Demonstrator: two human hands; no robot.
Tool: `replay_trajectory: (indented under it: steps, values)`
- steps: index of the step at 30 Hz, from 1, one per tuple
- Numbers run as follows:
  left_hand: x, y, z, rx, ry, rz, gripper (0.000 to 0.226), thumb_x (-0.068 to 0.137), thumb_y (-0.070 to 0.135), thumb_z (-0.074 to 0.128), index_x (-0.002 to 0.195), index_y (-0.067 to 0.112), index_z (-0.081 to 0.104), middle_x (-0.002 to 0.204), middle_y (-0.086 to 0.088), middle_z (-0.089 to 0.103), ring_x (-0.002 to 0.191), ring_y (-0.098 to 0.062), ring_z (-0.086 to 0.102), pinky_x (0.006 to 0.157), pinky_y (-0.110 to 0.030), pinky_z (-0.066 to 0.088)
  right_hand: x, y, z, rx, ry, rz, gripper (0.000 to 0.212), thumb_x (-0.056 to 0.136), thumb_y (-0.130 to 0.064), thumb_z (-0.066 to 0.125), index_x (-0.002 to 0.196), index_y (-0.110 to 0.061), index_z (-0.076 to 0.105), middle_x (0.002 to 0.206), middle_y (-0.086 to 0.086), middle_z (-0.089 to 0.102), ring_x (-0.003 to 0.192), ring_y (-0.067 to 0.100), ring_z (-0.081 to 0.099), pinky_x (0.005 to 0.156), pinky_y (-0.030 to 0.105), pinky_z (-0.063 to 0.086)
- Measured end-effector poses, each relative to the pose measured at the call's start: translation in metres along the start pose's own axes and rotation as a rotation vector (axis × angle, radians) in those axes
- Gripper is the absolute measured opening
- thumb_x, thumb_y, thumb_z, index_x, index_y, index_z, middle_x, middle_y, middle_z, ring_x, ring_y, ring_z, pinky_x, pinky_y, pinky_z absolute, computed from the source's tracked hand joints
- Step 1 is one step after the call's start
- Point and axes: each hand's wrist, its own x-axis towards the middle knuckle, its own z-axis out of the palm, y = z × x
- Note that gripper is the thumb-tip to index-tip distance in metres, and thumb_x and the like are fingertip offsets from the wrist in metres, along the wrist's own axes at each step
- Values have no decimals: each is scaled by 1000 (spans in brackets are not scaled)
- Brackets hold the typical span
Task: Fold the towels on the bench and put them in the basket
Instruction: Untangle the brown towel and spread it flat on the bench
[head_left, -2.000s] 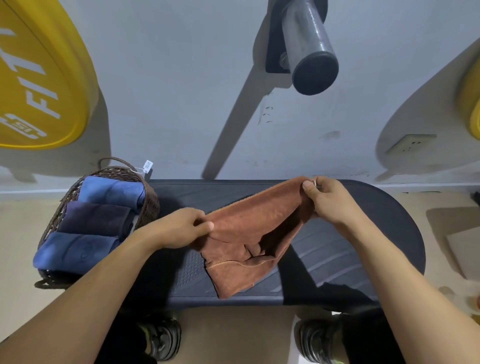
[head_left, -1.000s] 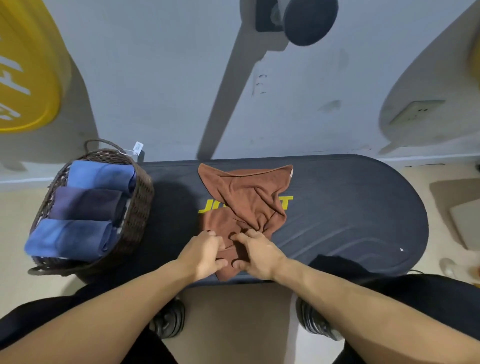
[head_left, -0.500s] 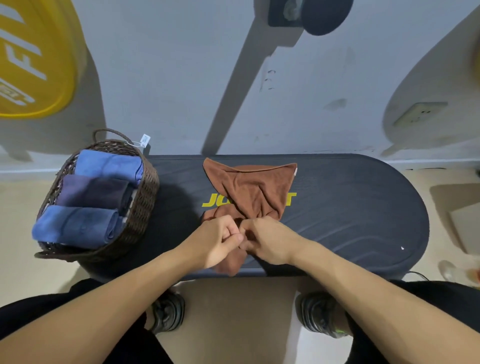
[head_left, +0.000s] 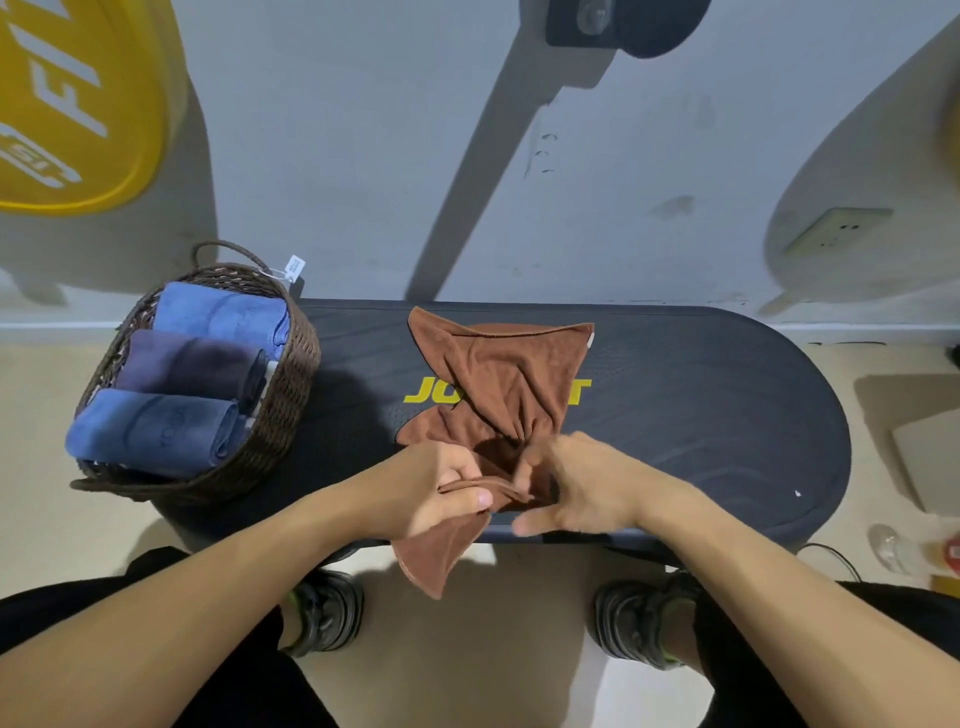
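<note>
A rumpled brown towel (head_left: 506, 379) lies across the middle of the dark bench (head_left: 701, 415), its far edge spread toward the wall and one corner hanging over the near edge. My left hand (head_left: 436, 488) pinches the towel's near edge between thumb and fingers. My right hand (head_left: 582, 483) grips the bunched cloth right beside it, fingers tucked into the fabric. The brown wicker basket (head_left: 291, 400) stands on the bench's left end and holds three rolled towels, two blue (head_left: 150, 431) and one dark purple (head_left: 192, 364).
A grey wall rises right behind the bench, with a yellow weight plate (head_left: 78, 104) at upper left and a barbell end (head_left: 623, 26) overhead. My shoes (head_left: 327, 613) stand on the beige floor below the bench. A cardboard piece (head_left: 930, 452) lies at far right.
The towel was held up by two corners, then dropped onto the bench. Both hands moved to its near edge and now pull that edge apart, a corner slipping over the bench front.
</note>
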Motion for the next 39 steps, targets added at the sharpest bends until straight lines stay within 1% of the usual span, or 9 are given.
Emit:
replay_trajectory:
  steps: [2,5,10,13,16,20,25,32,39]
  values:
    - [1,10,2,-103,45,8,19,91,44,65,79,30,68,57,22,61,53,7,53,54,-7,36,-3,-12,8,340,67,-83,35,72,-45,85,97,-30,65,90,-10,66,81,3,61,74,17,47]
    - [4,20,-5,-264,198,-15,27,86,51,68,69,31,73,52,13,56,49,2,46,51,-9,34,-4,-19,15,612,167,-110,27,78,-30,84,99,-28,67,75,0,63,71,12,61,74,31,54]
    - [0,19,-20,-342,137,-13,19,74,47,82,70,29,75,59,11,60,57,0,51,57,-12,39,-3,-16,-2,691,322,-97,13,89,-17,74,81,-13,65,69,-1,60,66,10,54,66,30,45]
    - [0,19,-19,-290,159,-31,26,82,41,77,67,19,75,61,1,63,61,-3,52,64,-16,41,-17,-9,-23,622,174,-103,18,88,-19,75,81,-7,65,71,9,67,66,19,60,68,36,49]
    - [1,23,-14,-286,118,5,40,88,45,67,80,6,73,78,-20,67,68,-23,56,72,-40,49,-33,-5,-32,385,11,-46,21,82,-35,79,81,-17,67,80,2,71,76,25,64,79,46,53]
    - [0,35,1,-295,109,67,48,92,54,57,71,12,70,56,8,46,56,-7,39,54,-24,33,-34,-22,-18,651,110,-92,26,81,-37,80,100,-22,68,85,11,65,75,21,61,75,38,51]
    - [1,42,5,-515,92,-21,48,92,62,51,57,32,64,53,25,46,44,0,36,47,-13,31,-29,-29,-16,886,234,-122,22,88,-18,69,93,3,65,73,11,42,68,28,37,64,46,33]
    - [-3,28,-5,-397,-155,-27,35,72,50,83,71,21,64,63,8,55,58,-8,51,57,-18,40,-31,-12,-18,976,401,112,23,98,-16,58,102,6,57,82,15,60,80,25,59,79,43,51]
    - [-16,15,-11,-38,-308,-244,38,58,58,85,69,29,63,54,7,57,47,-10,51,47,-20,39,-36,14,-11,926,539,383,14,102,-21,54,90,-14,54,67,6,56,61,22,54,59,38,48]
